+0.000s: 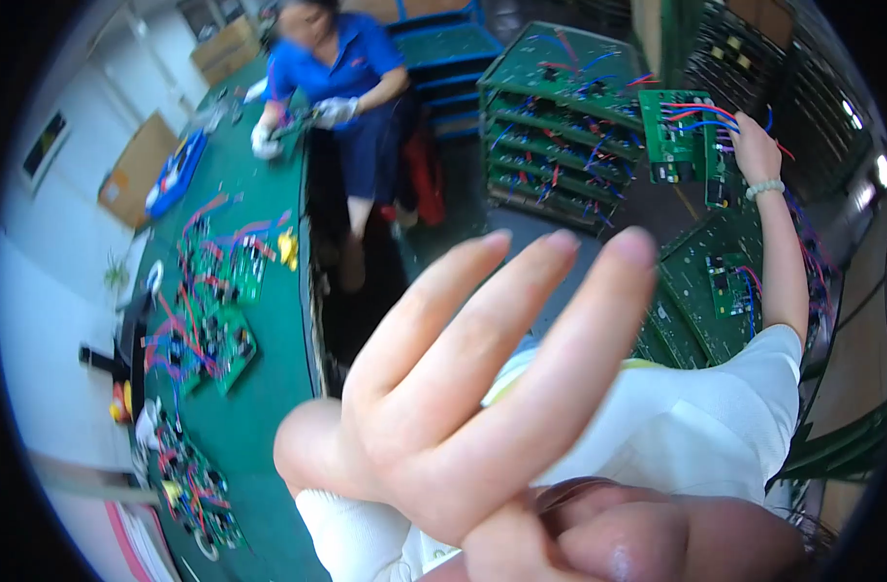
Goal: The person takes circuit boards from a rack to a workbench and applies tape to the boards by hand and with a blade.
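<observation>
My left hand [453, 417] is raised close in front of the camera, its fingers stretched out and apart. Nothing shows between those fingers; part of the hand is cut off at the lower edge. Out at the upper right, my right hand [757, 150], with a beaded bracelet at the wrist, grips a green circuit board [661, 155] by its red and blue wires [700, 114]. A narrower green board piece [719, 179] hangs just below those fingers. Another circuit board [729, 286] with wires lies on the green surface beside my right forearm.
A long green workbench [278, 388] on the left carries several wired circuit boards [210, 339] and a yellow object [288, 249]. Across from me sits a co-worker [337, 68] in blue with white gloves. A green tiered rack [560, 145] of boards stands near my right hand.
</observation>
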A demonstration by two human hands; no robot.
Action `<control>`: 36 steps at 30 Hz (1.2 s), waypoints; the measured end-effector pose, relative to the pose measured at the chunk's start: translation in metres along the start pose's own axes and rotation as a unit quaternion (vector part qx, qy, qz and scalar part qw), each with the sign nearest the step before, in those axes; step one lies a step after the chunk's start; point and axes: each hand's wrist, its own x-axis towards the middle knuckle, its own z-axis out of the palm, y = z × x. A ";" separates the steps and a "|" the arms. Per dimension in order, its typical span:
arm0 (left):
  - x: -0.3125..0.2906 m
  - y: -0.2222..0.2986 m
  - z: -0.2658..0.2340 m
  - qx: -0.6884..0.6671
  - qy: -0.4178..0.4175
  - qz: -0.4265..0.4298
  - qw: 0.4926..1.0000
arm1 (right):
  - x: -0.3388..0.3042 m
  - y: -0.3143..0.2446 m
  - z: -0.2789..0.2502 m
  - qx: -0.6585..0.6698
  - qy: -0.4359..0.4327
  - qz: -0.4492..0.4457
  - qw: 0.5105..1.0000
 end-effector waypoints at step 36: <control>-0.342 -0.016 -0.110 0.472 0.171 -0.707 0.499 | -0.372 -0.637 -0.212 0.438 -0.039 -0.844 0.307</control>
